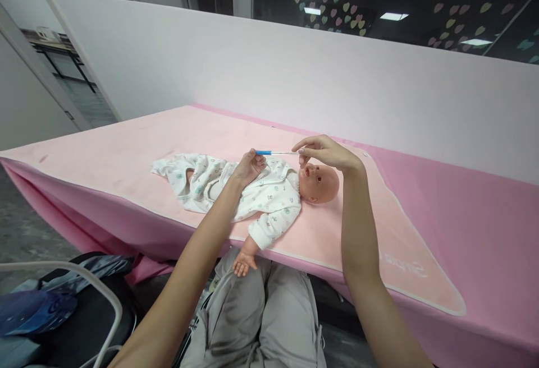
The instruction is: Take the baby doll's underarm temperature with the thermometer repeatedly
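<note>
A thin stick (280, 153), clear with a blue end, is held level above a baby doll. My left hand (250, 166) is closed on its blue end, over the doll's chest. At the clear end, the fingers of my right hand (322, 151) are pinched together just above the doll's face. The baby doll (322, 184) lies on its back with its head to the right, dressed in a white patterned outfit (273, 191). One doll arm reaches over the table's front edge, its hand (244, 261) hanging above my lap.
The table has a pink cloth (471, 211) with a lighter pink mat (113, 155) on it. Behind stands a white wall (337, 76) under dark glass. A black chair (105, 306) holding a blue item is at the lower left.
</note>
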The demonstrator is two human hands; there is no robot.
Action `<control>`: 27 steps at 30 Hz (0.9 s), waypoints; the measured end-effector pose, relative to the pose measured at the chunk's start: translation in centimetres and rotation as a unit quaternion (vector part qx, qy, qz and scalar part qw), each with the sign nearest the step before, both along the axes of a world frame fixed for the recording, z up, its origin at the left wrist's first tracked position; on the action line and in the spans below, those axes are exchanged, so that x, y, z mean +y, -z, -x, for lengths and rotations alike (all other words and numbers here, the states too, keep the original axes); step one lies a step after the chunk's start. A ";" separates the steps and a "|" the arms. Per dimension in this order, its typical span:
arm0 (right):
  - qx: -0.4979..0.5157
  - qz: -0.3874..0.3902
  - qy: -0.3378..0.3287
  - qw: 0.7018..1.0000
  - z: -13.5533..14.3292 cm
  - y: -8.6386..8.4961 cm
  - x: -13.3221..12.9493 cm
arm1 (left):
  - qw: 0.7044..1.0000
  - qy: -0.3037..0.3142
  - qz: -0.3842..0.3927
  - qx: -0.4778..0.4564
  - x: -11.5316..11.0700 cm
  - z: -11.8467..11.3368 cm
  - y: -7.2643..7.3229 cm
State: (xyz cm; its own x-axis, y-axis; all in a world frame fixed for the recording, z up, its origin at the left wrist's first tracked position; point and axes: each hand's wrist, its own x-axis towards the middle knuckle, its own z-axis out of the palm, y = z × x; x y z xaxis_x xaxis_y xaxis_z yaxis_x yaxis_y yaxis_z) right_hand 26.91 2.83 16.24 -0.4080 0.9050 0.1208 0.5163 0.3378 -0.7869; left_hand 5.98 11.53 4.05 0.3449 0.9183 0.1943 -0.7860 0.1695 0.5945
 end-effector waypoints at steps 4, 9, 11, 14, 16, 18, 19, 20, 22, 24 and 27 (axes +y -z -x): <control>-0.004 0.007 0.002 1.000 0.0 -0.1 -0.1 | 1.000 0.003 0.004 0.007 -0.3 0.0 -0.3; -0.012 -0.013 0.003 1.000 0.3 -0.4 -0.7 | 0.999 -0.003 -0.022 0.038 -0.5 -0.1 -0.5; 0.000 -0.061 0.024 0.998 0.5 -1.0 -1.6 | 0.996 -0.002 -0.048 0.072 -0.4 -0.3 -0.2; 0.030 -0.170 0.092 0.981 0.8 -2.3 -4.0 | 0.980 0.001 -0.102 0.171 -0.1 -0.7 0.3; 0.029 -0.220 0.137 0.965 0.6 -3.1 -5.9 | 0.954 -0.012 -0.149 0.261 -0.1 -1.0 0.5; -0.005 -0.234 0.163 0.958 0.1 -3.2 -7.8 | 0.912 -0.030 -0.205 0.355 -0.3 -1.1 0.6; -0.030 -0.231 0.176 0.956 -0.2 -2.9 -8.8 | 0.889 -0.039 -0.231 0.394 -0.4 -1.2 0.5; -0.058 -0.225 0.190 0.954 -0.5 -2.3 -9.6 | 0.869 -0.045 -0.254 0.423 -0.5 -1.2 0.5; -0.107 -0.208 0.232 0.944 -1.1 -0.1 -11.4 | 0.845 -0.043 -0.290 0.447 -0.7 -1.2 0.3; -0.138 -0.176 0.276 0.935 -1.4 3.2 -13.1 | 0.838 -0.026 -0.313 0.447 -0.7 -1.2 0.2; -0.168 -0.163 0.364 0.901 -0.9 8.7 -15.3 | 0.833 0.003 -0.329 0.445 -0.6 -1.1 0.1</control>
